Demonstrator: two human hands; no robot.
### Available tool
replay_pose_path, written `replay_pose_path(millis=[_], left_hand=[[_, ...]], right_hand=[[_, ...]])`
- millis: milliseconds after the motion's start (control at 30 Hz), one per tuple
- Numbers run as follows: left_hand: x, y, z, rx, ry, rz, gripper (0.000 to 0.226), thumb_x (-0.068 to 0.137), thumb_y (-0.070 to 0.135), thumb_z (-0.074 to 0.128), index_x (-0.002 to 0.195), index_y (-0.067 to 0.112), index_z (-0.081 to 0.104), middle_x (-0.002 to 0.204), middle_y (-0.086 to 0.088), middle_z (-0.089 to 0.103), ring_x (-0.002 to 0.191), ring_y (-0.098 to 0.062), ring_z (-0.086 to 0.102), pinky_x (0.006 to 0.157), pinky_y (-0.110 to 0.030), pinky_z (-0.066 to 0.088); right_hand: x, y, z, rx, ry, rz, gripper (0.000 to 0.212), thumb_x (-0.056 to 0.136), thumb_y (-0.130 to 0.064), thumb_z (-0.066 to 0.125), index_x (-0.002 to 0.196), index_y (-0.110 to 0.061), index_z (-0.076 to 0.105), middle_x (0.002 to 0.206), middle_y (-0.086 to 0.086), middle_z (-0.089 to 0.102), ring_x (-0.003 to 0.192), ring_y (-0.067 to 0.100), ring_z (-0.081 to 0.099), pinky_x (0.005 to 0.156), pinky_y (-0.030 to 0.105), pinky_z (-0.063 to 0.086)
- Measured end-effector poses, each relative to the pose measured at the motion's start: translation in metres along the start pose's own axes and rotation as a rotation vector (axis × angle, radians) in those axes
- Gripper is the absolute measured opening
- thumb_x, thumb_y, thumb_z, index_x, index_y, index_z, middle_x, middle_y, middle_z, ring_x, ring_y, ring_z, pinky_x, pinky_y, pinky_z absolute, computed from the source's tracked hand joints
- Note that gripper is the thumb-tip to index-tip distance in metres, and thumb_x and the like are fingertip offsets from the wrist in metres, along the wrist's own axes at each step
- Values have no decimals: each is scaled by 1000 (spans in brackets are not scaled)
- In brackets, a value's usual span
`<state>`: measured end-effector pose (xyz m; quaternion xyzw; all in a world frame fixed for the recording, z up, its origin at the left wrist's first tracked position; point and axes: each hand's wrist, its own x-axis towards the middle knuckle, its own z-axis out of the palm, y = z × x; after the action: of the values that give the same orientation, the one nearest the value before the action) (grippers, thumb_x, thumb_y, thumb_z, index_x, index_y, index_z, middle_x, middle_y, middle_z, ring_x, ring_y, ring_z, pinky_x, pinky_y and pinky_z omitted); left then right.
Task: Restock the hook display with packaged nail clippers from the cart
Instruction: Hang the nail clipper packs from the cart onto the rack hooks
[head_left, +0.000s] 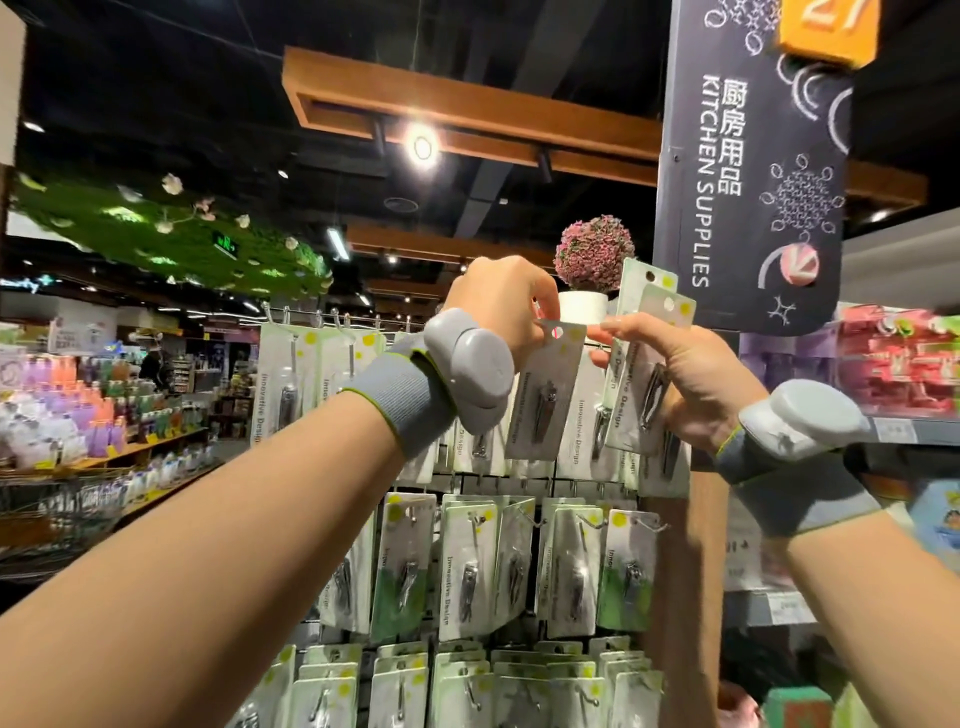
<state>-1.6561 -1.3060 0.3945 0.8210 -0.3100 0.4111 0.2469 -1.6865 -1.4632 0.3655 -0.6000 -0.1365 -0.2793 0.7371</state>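
My left hand pinches the top corner of one packaged nail clipper, a white card with a round hang hole, raised at the top row of the hook display. My right hand grips a small stack of packaged nail clippers fanned upward, and its forefinger reaches left toward the single card's top edge. The hook behind the card is hidden by my hands. Rows of the same green and white clipper packs hang on hooks below. Both wrists wear grey bands with grey pods.
A potted pink plant stands on top of the display. A dark KITCHEN SUPPLIES sign hangs at the right. A wire cart stands at the lower left before shelves of bottles. Shelves with red packages fill the right.
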Motion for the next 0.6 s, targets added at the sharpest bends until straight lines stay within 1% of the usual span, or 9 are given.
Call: replay_pose_path(millis=[67, 133, 200, 267, 333, 367, 433, 500, 600], left_hand=[[3, 2, 0, 34, -12, 2, 13, 84, 22, 69, 96, 25, 71, 98, -1, 66, 94, -20, 59, 73, -24, 41], [5, 4, 1, 29, -30, -2, 11, 84, 21, 69, 95, 24, 71, 92, 0, 62, 91, -19, 59, 71, -25, 41], [7, 5, 2, 33, -50, -11, 11, 84, 19, 70, 95, 23, 71, 91, 1, 61, 91, -20, 61, 70, -26, 43], [8, 6, 4, 72, -73, -17, 11, 83, 18, 70, 93, 24, 71, 96, -2, 65, 92, -23, 62, 70, -26, 42], [9, 6, 7, 129, -82, -9, 13, 83, 14, 68, 91, 24, 71, 99, -5, 68, 93, -26, 62, 71, -26, 43], [9, 7, 9, 162, -79, 5, 14, 84, 13, 66, 92, 24, 70, 101, -7, 67, 93, -28, 62, 72, -27, 44], [8, 8, 12, 251, -68, 50, 17, 85, 12, 61, 97, 21, 69, 104, -10, 65, 96, -32, 60, 75, -30, 45], [6, 10, 14, 378, -42, 89, 22, 87, 11, 54, 103, 17, 67, 106, -12, 63, 98, -35, 59, 73, -32, 42], [3, 12, 16, 558, 1, 148, 22, 89, 10, 49, 101, 15, 66, 100, -9, 63, 86, -31, 55, 67, -31, 35]], right_hand=[[0, 0, 0, 30, 12, 18, 18, 78, -6, 69, 93, 4, 67, 75, 9, 73, 60, 15, 69, 52, 22, 53], [0, -1, 0, 41, 23, 15, 22, 78, -6, 70, 96, 5, 67, 76, 10, 72, 60, 16, 69, 51, 22, 53], [0, -1, -1, 42, 38, 2, 25, 77, -5, 71, 99, 6, 66, 81, 13, 72, 61, 17, 69, 52, 22, 53], [2, -1, -1, 33, 55, -14, 29, 77, -6, 71, 102, 6, 67, 90, 16, 72, 64, 18, 70, 53, 23, 54], [3, -2, 0, 17, 69, -24, 29, 77, -7, 71, 103, 5, 66, 94, 17, 72, 68, 18, 70, 54, 24, 55], [4, -2, 0, 14, 68, -26, 26, 77, -7, 71, 101, 4, 67, 93, 16, 72, 68, 19, 70, 55, 25, 55], [4, -3, 1, 31, 52, -22, 14, 78, -5, 69, 90, 1, 67, 88, 14, 71, 64, 17, 67, 58, 27, 58], [4, -2, 2, 56, 29, -26, 5, 78, -3, 69, 83, -2, 67, 81, 13, 70, 60, 16, 64, 61, 26, 58], [4, 0, 4, 40, 13, -42, 2, 79, -4, 68, 78, -4, 69, 75, 10, 69, 61, 17, 64, 60, 25, 57]])
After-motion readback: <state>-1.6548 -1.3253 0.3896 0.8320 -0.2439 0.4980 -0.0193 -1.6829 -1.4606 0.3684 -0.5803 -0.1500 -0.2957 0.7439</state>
